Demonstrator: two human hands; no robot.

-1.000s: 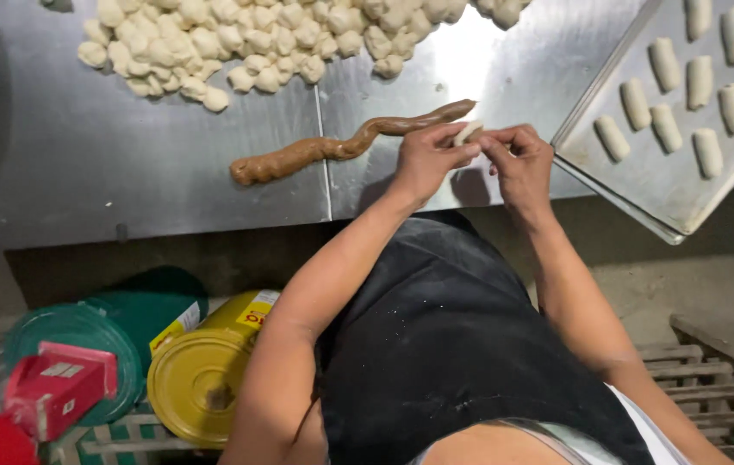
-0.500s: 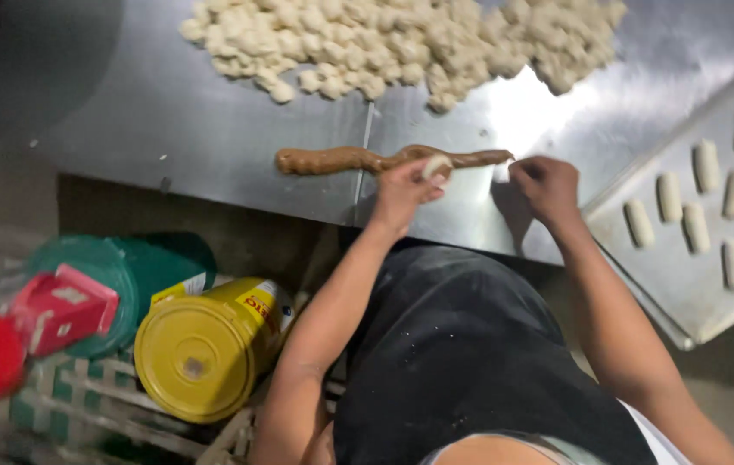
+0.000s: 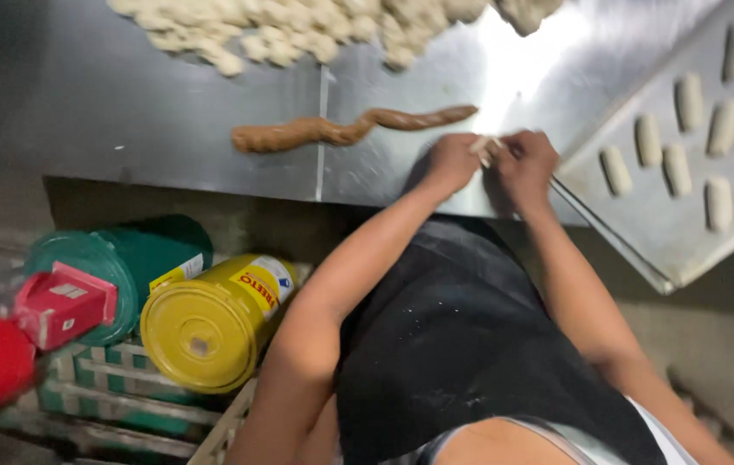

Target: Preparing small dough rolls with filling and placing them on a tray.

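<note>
A small pale piece of dough (image 3: 486, 146) sits pinched between the two hands at the near edge of the steel bench (image 3: 169, 112), held just above or on the metal; which of the two cannot be told. The left hand (image 3: 453, 162) has its fingers curled and pressed together on the piece from one side, and the right hand (image 3: 528, 164) closes on it from the other, so that the fingertips of both meet over it. Most of the piece is hidden by the fingers.

The step in hand looks like the shaping of a single portion: the piece is being pressed or rolled between the fingertips. The next move would seem to call for an even, light squeeze so that the piece takes the same short log form as the others, and then a free spot to lay it.

Just beyond the hands lies a long brown rope of filling (image 3: 350, 131), wavy, stretched across the bench seam. Farther back a heap of pale dough lumps (image 3: 315, 30) spreads along the far part of the bench. To the right, a metal baking tray (image 3: 643, 232) overhangs the bench edge at an angle and carries shaped dough logs (image 3: 690, 102) in rows, apart from one another.

Below the bench, on crates, lie a yellow tub (image 3: 208, 323) and a green tub (image 3: 117, 267) on their sides, with a red box (image 3: 61, 301) beside them.
</note>
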